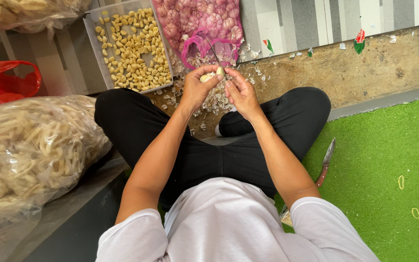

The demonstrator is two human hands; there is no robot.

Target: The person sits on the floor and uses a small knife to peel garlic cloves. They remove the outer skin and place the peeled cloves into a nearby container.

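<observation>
A: How much of the garlic clove (pixel 209 75) can you see?
B: Little. The left hand (pixel 197 90) wraps most of it, and the right hand (pixel 241 92) hides the small knife's (pixel 217 60) handle.
A: And the edges?
B: The pink net bag (pixel 200 24) and clear tray (pixel 128 46) run off the top; the big plastic bag (pixel 30 150) off the left. The long knife's (pixel 325 162) handle end slips behind the right sleeve.

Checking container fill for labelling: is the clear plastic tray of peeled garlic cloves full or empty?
Partly full. The clear plastic tray holds a loose layer of peeled yellow garlic cloves, with bare bottom showing along its left side.
</observation>
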